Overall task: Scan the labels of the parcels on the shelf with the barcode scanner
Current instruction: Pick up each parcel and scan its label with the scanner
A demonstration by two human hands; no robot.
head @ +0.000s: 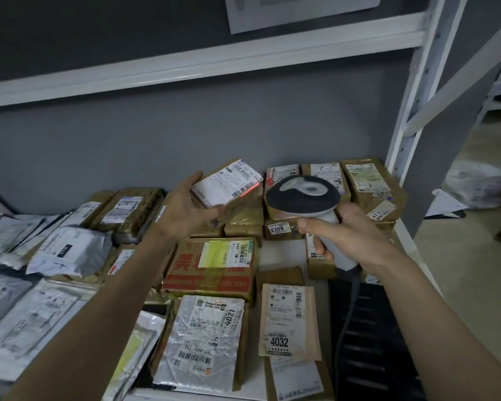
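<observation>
Parcels (211, 264) are lying packed across the shelf (408, 235), and you are lifting one small parcel (226, 185) above them in your left hand (185, 209), fingers curled under its near edge and thumb along its side. Your right hand (344, 235) is gripping the barcode scanner (300, 195) by its handle, the rounded head aimed at that parcel. The red scan line is falling on the lower right corner of its label, so you are probably best tilting the face squarer to the scanner and running the line across the full barcode. Most parcels are taped brown cardboard boxes, flat and stiff; others are crinkled silver-grey plastic mailers (67, 250), soft and glossy enough to throw glare. The scanner's shell is smooth plastic, dark and pale grey, with a cable trailing down.
</observation>
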